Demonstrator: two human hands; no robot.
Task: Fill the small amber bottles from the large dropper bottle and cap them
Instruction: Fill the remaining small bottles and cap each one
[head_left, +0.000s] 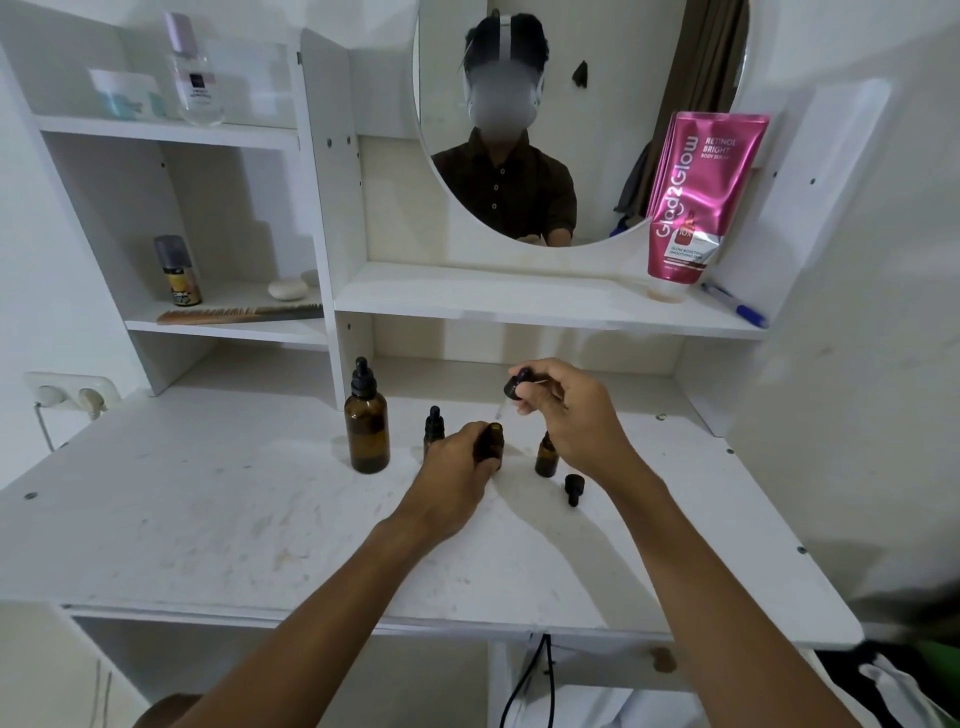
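The large amber dropper bottle (367, 423) stands capped on the white table (208, 519), left of my hands. Beside it a small capped amber bottle (434, 427) stands upright, partly behind my left hand (457, 478). That hand grips an uncapped small amber bottle (492, 441) standing on the table. My right hand (571, 410) pinches a black dropper cap (518, 384) above it, its glass pipette (500, 410) slanting down toward the open neck. A third small bottle (546, 457) stands uncapped under my right hand. Its black dropper cap (574, 488) lies on the table to the right.
A white shelf unit with an oval mirror (582, 104) rises behind the table. A pink tube (696, 197) and a blue pen (735, 306) sit on the shelf (519, 301) above the bottles. A comb (239, 314) and spray can (179, 270) lie at left. A wall socket (67, 395) is far left.
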